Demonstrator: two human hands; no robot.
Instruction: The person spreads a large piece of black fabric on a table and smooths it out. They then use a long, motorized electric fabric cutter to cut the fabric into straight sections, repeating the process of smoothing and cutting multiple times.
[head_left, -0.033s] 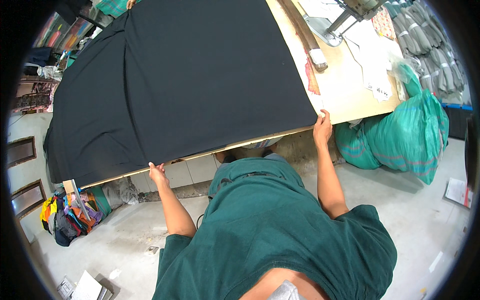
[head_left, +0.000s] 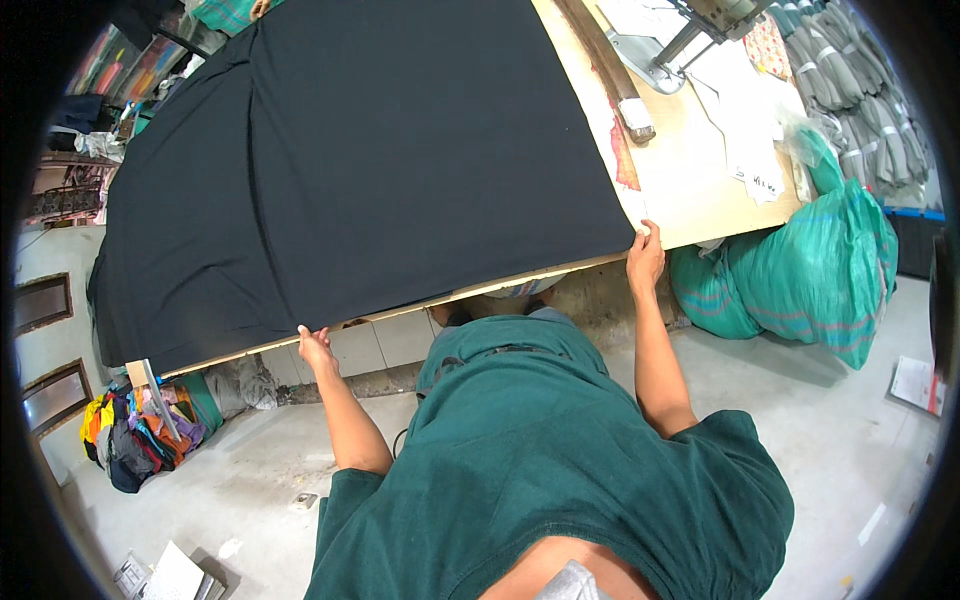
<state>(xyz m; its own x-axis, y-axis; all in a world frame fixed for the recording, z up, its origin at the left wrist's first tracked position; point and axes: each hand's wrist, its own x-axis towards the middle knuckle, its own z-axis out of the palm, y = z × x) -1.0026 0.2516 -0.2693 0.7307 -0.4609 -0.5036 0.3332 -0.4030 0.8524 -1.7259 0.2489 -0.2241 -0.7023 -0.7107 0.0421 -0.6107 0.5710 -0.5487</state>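
A large black fabric sheet point(head_left: 420, 150) lies spread over the table, its near edge running along the table's front. My left hand point(head_left: 316, 350) pinches that near edge where a long fold ends. At the near right corner of the cloth, my right hand point(head_left: 646, 258) has thumb and fingers closed on the fabric. Between my hands the edge runs nearly straight. Left of the fold, the cloth shows soft wrinkles. At the far left edge, another person's hand point(head_left: 260, 9) touches the fabric.
Right of the cloth on the pale table point(head_left: 685, 200) lie a wooden bar point(head_left: 610, 65), white paper pieces point(head_left: 760, 180) and a metal-based machine point(head_left: 650, 65). A green sack point(head_left: 800, 265) stands by the table's right end. Colourful cloth scraps point(head_left: 150, 430) sit below the left end.
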